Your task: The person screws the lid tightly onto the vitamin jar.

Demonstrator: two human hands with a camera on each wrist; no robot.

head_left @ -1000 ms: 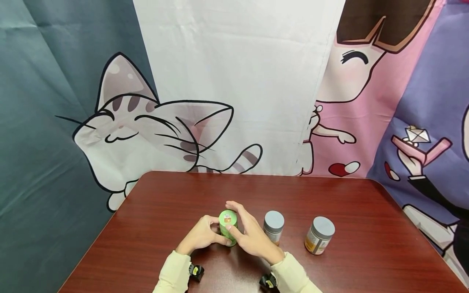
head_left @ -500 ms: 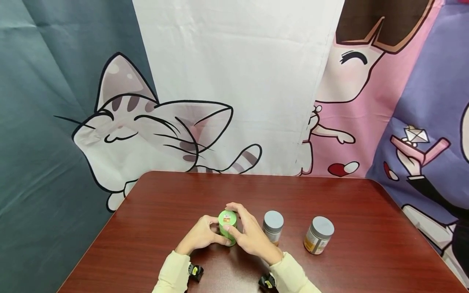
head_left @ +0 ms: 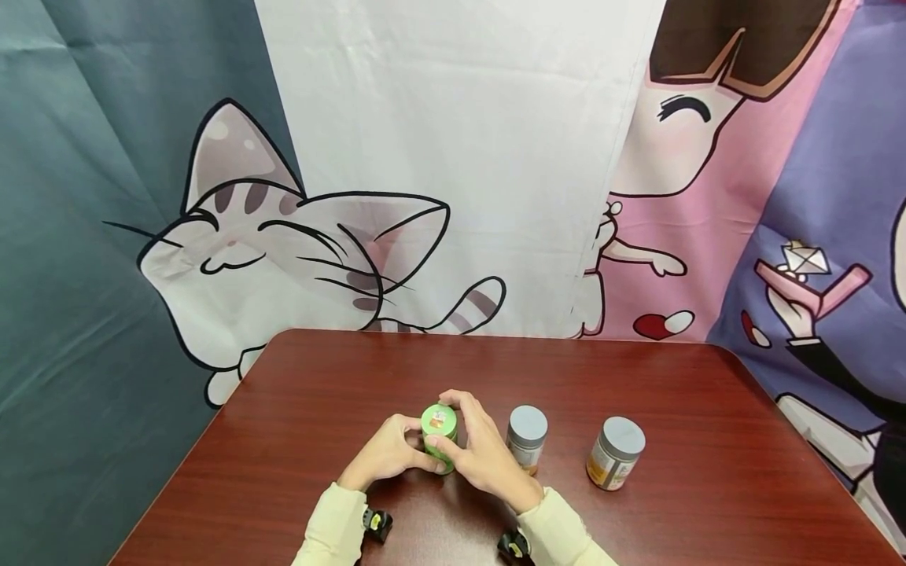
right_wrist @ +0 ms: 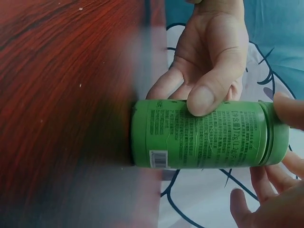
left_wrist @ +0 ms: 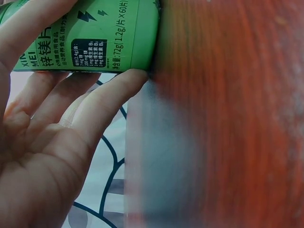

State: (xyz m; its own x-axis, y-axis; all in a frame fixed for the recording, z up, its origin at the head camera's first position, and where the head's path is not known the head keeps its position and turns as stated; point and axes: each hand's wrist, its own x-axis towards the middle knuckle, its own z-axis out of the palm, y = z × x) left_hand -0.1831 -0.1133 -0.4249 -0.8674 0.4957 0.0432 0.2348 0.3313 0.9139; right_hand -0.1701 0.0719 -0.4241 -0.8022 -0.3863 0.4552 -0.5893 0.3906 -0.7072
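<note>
A green plastic bottle point(head_left: 440, 456) with printed labels stands upright on the table between both hands. My left hand point(head_left: 391, 453) grips its body, thumb on the near side. The left wrist view shows the left fingers point(left_wrist: 102, 102) beside the bottle's lower part, close to the tabletop. My right hand point(head_left: 484, 452) holds the green lid point(right_wrist: 278, 135) at the top, with thumb point(right_wrist: 289, 111) and fingers on opposite sides. A narrow, slightly uneven gap shows between lid and body in the right wrist view. A small picture sticker point(head_left: 438, 420) marks the lid's top.
Two jars with grey lids stand right of the hands: one jar point(head_left: 527, 436) close to the right hand, partly behind it, and another jar point(head_left: 616, 454) farther right. The reddish-brown table point(head_left: 340, 377) ends at a cartoon-printed cloth point(head_left: 460, 157) behind it.
The sticker on the lid has turned slightly, and the right thumb and fingers have shifted a little around the lid. The left hand keeps its grip on the body; the jars have stayed put.
</note>
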